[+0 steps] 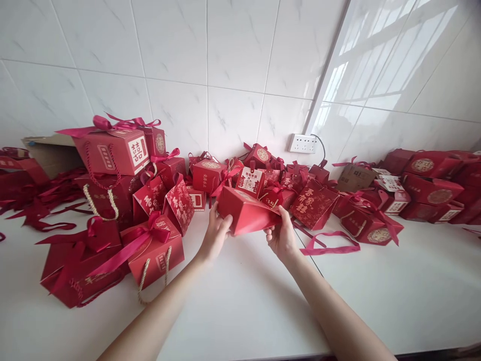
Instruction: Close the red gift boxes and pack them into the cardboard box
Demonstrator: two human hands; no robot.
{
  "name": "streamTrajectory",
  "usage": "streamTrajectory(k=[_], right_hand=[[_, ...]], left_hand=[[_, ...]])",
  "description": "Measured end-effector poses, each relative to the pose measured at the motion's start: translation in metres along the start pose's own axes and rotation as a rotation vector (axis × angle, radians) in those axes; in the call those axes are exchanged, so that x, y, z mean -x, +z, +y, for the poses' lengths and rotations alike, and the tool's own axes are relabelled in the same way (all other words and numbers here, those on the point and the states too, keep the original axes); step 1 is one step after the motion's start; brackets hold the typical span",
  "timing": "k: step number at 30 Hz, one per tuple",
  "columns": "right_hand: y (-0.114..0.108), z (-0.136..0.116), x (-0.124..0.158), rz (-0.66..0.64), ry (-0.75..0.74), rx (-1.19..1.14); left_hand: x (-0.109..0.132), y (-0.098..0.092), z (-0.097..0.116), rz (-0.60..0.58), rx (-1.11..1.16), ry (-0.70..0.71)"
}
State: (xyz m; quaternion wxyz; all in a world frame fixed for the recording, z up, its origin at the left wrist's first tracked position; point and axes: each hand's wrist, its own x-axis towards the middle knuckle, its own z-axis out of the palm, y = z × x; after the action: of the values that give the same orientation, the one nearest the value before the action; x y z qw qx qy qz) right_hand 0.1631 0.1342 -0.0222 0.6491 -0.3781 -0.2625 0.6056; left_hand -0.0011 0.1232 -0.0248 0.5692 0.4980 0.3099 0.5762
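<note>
Both my hands hold a plain red paper gift box (pixel 246 214) just above the white counter (pixel 244 301), near the pile's middle. My left hand (pixel 215 234) grips its left end, thumb on the front face and fingers behind. My right hand (pixel 282 236) grips its right lower corner, fingers curled under it. The box lies tilted, its long side toward me. Right behind it sit several red gift boxes with gold lettering and ribbons (pixel 313 204).
Stacked red boxes with rope handles (pixel 112 150) stand at the left, with one beribboned box (pixel 152 248) in front. More red boxes (pixel 424 185) line the right wall. A loose red ribbon (pixel 330 245) lies on the counter. A wall socket (pixel 302 144) sits behind the pile.
</note>
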Motion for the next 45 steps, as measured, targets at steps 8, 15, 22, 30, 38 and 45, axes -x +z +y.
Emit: streamTrajectory(k=[8, 15, 22, 30, 38, 45], right_hand=[[0.0, 0.002, 0.008, -0.204, -0.118, 0.098], [-0.003, 0.003, 0.006, -0.204, -0.327, 0.125], [-0.004, 0.003, 0.005, -0.211, -0.352, 0.107], [-0.005, 0.002, 0.009, -0.339, -0.338, 0.163], [-0.005, 0.003, 0.012, -0.374, -0.362, 0.17], [-0.001, 0.0, 0.009, -0.143, -0.296, 0.102]], left_hand=[[-0.005, 0.003, 0.008, 0.082, 0.346, -0.283], [-0.001, -0.003, 0.004, 0.116, 0.241, -0.153], [-0.003, -0.006, 0.002, 0.142, 0.319, 0.028], [-0.005, -0.005, 0.005, 0.19, 0.458, -0.065], [-0.005, -0.005, 0.007, 0.214, 0.456, -0.084], [-0.006, -0.006, 0.004, 0.131, 0.357, 0.006]])
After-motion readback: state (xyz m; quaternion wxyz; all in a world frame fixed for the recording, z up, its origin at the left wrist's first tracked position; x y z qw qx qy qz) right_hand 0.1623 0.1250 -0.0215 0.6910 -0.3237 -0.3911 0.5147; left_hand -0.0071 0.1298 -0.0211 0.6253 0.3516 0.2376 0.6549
